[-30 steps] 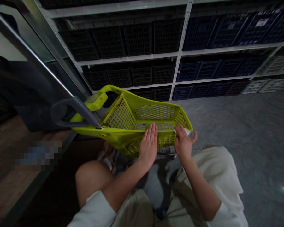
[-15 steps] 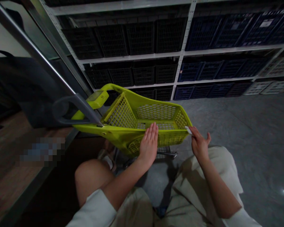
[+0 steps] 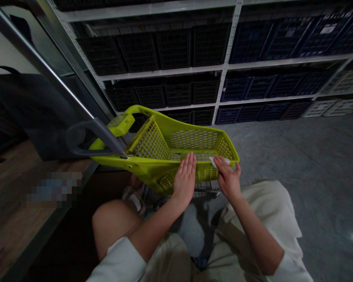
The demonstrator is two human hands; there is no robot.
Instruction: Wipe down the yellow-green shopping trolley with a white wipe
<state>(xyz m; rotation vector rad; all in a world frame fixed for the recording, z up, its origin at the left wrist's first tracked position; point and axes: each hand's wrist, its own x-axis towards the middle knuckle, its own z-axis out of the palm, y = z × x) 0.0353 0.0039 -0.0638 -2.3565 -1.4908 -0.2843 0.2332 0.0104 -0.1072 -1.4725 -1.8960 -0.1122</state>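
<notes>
Right fingers (image 3: 223, 168) press a white cloth (image 3: 212, 161) onto the rim of the lime-green trolley basket (image 3: 148, 145), left fingers (image 3: 188, 161) lie spread open on its near wall, and too light a press could let the cloth slip off.

The shopping cart's basket (image 3: 176, 126) is lime green with gridded mesh.

left of the lime-green shopping basket (image 3: 176, 128), a pixelated patch (image 3: 53, 186) is blurred past telling, and a dark bag (image 3: 26, 113) runs off the picture's edge. the right hand (image 3: 228, 178) covers much of a small white scrap (image 3: 219, 161). below, a shoe (image 3: 133, 199) is partly hidden.
</notes>
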